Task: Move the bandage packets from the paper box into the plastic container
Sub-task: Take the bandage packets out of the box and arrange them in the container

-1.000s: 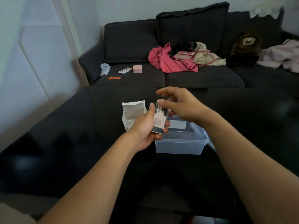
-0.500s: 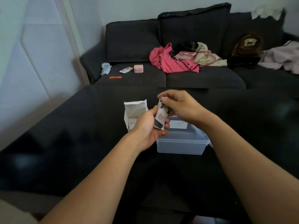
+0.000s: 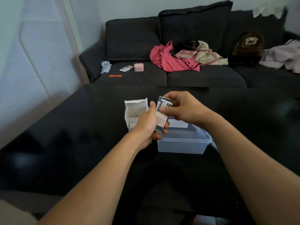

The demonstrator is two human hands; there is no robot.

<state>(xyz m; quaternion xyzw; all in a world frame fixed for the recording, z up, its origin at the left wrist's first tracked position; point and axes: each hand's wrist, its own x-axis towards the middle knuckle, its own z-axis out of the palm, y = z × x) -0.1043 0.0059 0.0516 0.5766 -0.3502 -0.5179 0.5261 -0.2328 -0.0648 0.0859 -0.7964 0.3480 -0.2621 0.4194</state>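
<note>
A stack of white and dark bandage packets (image 3: 161,117) stands upright between both hands, above the near left corner of the clear plastic container (image 3: 181,144). My left hand (image 3: 147,124) grips the stack's lower end from the left. My right hand (image 3: 180,108) pinches its upper end between thumb and fingers. The white paper box (image 3: 134,111) stands open just left of the hands, flap up, with more packets inside.
Everything sits on a dark glossy table (image 3: 81,143). Behind it a dark sofa (image 3: 178,73) holds a pink garment (image 3: 172,59), a pink case (image 3: 138,67), a small packet (image 3: 126,68) and other clothes. A white wall panel is at the left.
The stack has shifted slightly up and tilted more upright, and my right hand has slid to pinch its top end. My left hand keeps its grip.
</note>
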